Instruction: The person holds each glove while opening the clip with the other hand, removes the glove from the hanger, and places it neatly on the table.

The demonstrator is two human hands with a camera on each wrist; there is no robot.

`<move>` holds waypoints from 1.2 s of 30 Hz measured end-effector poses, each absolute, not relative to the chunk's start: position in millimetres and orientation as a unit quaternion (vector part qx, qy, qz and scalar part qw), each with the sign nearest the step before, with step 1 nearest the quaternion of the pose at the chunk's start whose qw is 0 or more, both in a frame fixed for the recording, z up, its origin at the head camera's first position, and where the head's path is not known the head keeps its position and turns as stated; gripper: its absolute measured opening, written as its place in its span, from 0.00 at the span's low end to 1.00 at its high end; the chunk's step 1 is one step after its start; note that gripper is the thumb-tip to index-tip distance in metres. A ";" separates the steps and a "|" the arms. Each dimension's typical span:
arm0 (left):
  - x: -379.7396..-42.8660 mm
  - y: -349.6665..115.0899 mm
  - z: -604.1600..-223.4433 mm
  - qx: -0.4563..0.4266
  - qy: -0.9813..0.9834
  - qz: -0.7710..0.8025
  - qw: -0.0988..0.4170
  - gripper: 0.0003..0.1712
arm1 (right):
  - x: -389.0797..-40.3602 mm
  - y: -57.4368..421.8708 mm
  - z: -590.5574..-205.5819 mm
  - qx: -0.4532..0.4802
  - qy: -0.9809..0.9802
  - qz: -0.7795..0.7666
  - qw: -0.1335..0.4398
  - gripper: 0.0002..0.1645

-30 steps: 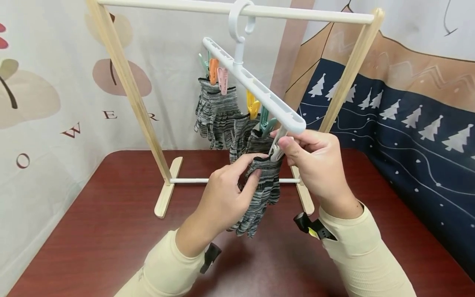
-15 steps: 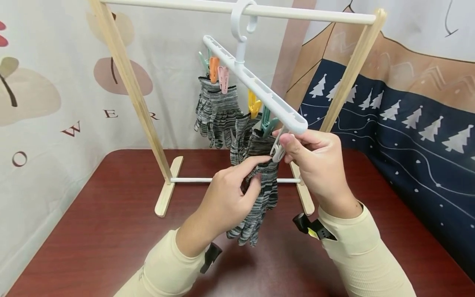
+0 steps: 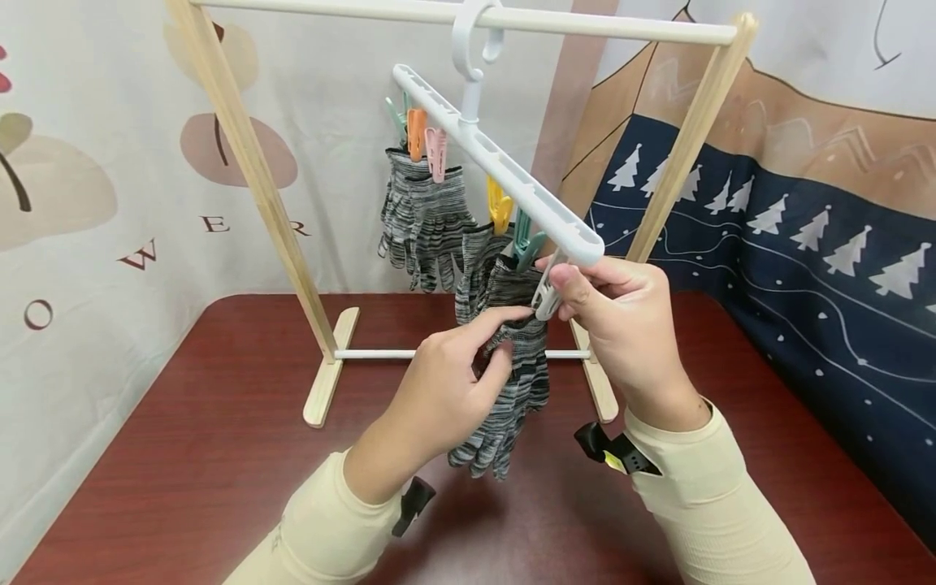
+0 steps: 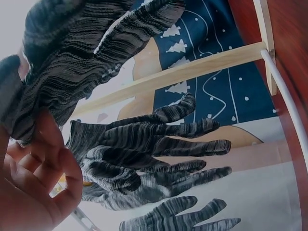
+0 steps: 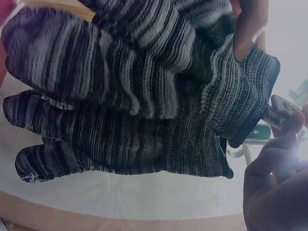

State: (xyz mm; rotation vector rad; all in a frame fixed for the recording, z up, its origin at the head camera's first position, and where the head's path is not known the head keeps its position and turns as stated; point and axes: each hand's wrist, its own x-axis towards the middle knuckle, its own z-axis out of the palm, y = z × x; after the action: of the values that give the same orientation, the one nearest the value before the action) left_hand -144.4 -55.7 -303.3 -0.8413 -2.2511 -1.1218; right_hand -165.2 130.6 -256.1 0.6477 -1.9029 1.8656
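Note:
In the head view, my left hand [image 3: 442, 390] pinches the cuff of a grey-and-black striped knit glove [image 3: 525, 378] between thumb and fingers. The glove's fingers dangle downward. My right hand [image 3: 629, 325] pinches a pale grey clothespin [image 3: 548, 299] under the near end of a white hanger [image 3: 522, 188]. That clothespin's lower tip is right at the cuff edge, beside my left index fingertip. Close up in the right wrist view, the striped glove [image 5: 159, 82] has its cuff facing the clothespin [image 5: 284, 107]. Part of the glove is hidden behind my left hand.
More striped gloves [image 3: 427, 215] hang from the hanger by orange [image 3: 416, 134], pink [image 3: 435, 154], yellow [image 3: 500, 207] and green clothespins [image 3: 526, 242]. The hanger hooks over the top bar [image 3: 600, 24] of a wooden rack [image 3: 252, 171] on a dark red table [image 3: 219, 455].
Compared with one second ago, the held glove has come slightly lower with my left fingers, and its cuff overlaps the grey clothespin less. My right hand has hardly moved.

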 end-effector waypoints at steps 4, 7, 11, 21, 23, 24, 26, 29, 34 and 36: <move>-145.1 -54.7 -302.5 -0.296 -0.809 -0.448 0.238 0.16 | -165.1 127.4 -256.9 0.235 -0.675 0.671 0.195 0.09; -145.9 -54.0 -302.6 -0.291 -0.795 -0.470 0.252 0.15 | -165.1 123.5 -256.9 0.239 -0.677 0.667 0.198 0.11; -146.2 -53.8 -302.5 -0.287 -0.779 -0.488 0.270 0.12 | -164.4 119.6 -256.6 0.241 -0.685 0.656 0.207 0.10; -145.5 -51.7 -303.2 -0.313 -0.768 -0.485 0.276 0.14 | -164.2 121.7 -256.0 0.231 -0.686 0.655 0.217 0.09; -145.8 -51.2 -303.4 -0.317 -0.772 -0.477 0.277 0.14 | -164.0 122.4 -256.2 0.230 -0.684 0.658 0.215 0.09; -145.8 -51.1 -303.3 -0.317 -0.773 -0.474 0.277 0.14 | -163.8 122.7 -256.5 0.230 -0.683 0.660 0.212 0.10; -145.6 -50.9 -302.9 -0.315 -0.775 -0.472 0.277 0.14 | -163.2 123.4 -257.2 0.231 -0.686 0.659 0.206 0.10; -145.8 -51.4 -302.8 -0.309 -0.779 -0.470 0.277 0.13 | -162.6 124.6 -258.7 0.235 -0.695 0.650 0.200 0.12; -146.5 -52.3 -302.6 -0.303 -0.783 -0.466 0.281 0.13 | -161.4 128.1 -263.9 0.234 -0.716 0.619 0.222 0.15; -146.9 -52.6 -302.4 -0.302 -0.784 -0.463 0.283 0.13 | -160.5 129.8 -266.6 0.235 -0.718 0.612 0.233 0.16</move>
State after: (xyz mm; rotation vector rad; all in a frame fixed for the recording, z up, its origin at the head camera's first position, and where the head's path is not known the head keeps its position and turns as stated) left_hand -146.9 -52.6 -302.4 -0.8096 -2.0976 -1.2382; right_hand -160.5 129.8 -266.6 0.6461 -1.9730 1.6809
